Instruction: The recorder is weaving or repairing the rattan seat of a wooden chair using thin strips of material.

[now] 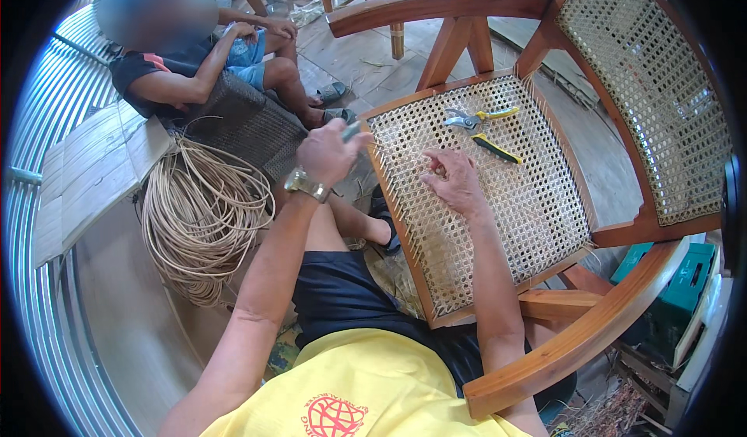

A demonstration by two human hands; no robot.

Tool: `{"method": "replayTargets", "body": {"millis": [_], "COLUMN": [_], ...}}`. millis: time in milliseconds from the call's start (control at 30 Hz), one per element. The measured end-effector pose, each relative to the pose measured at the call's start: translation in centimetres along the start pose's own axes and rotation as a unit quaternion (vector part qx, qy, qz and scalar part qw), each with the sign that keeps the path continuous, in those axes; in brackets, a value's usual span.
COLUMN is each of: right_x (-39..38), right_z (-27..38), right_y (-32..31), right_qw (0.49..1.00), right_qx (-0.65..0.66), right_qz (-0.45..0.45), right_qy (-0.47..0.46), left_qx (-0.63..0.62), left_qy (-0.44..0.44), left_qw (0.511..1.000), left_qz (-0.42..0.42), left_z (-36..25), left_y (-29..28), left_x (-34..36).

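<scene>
A wooden armchair with a woven cane seat stands before me, loose strand ends sticking out along the seat's left edge. My left hand, with a watch on its wrist, is closed around a small grey-green object just beside the seat's far left corner. Most of that object is hidden in the fingers, so its kind is unclear. Over the middle of the seat, my right hand has its fingers curled in. Whatever they pinch, if anything, is too small to make out. Yellow-and-black pruning shears lie beyond it on the cane.
At left hangs a large coil of cane beside a cardboard sheet. Another person sits at the far left. The chair's armrest curves past my right arm, and a green crate stands at right.
</scene>
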State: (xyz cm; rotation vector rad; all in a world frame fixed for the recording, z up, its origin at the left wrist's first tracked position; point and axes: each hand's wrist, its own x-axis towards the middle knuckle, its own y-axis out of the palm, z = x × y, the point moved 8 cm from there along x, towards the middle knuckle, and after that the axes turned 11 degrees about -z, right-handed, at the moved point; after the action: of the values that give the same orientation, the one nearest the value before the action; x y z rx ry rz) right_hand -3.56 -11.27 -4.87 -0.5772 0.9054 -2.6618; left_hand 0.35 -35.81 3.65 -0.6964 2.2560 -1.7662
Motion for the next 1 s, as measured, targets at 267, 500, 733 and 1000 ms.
{"method": "replayTargets", "body": {"millis": [267, 500, 733, 1000], "right_x": [-2.4, -3.0, -2.7, 1.7], "right_z": [2.1, 2.6, 2.4, 3.2], "right_y": [0.6, 0.3, 0.5, 1.8], "right_qw": [0.985, 0.976, 0.979, 0.983], "right_qx": [-0.07, -0.116, -0.093, -0.088], "right_qz": [-0.14, -0.172, -0.163, -0.118], "right_qy": [-0.075, -0.067, -0.079, -0.113], "left_qx": [-0.002, -0.22, -0.194, 0.005], "left_qy": [0.264, 0.192, 0.223, 0.293], "left_qw": [0.962, 0.948, 0.947, 0.956], "left_qz": [0.064, 0.127, 0.124, -0.009], "left_z": [-3.3, -2.6, -2.3, -3.1], "left_y": [8.5, 11.0, 11.4, 1.6], "left_x": [-1.2, 0.5, 1.6, 1.1]}}
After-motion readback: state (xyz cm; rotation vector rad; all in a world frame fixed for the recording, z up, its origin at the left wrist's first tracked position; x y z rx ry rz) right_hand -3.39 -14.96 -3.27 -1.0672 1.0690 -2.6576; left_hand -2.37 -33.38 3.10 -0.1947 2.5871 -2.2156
